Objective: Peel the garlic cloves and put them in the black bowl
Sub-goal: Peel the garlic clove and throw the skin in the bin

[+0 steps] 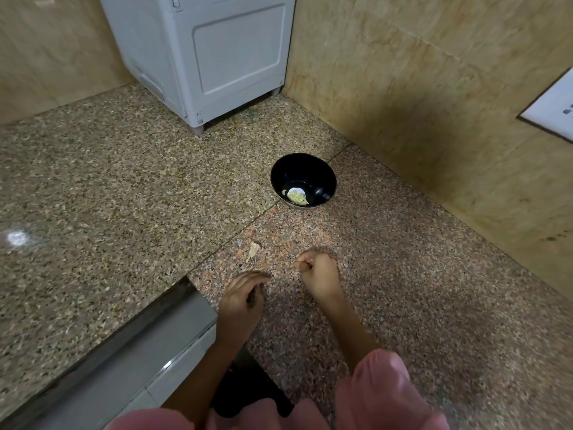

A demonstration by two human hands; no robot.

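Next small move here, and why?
Probably the left hand reaches forward to the pale garlic piece just ahead of it. The black bowl already holds peeled cloves, and that piece is the only garlic visible outside it. The right hand is curled; whether it holds anything is unclear.

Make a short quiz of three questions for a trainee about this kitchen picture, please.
1. True or false: the black bowl already holds pale garlic cloves.
2. Where do the loose peel scraps lie? A) inside the bowl B) on the counter, ahead of the left hand C) on a plate
3. Fill in: the fingers of the right hand are ____ (straight or curled).
Key: 1 true; 2 B; 3 curled.
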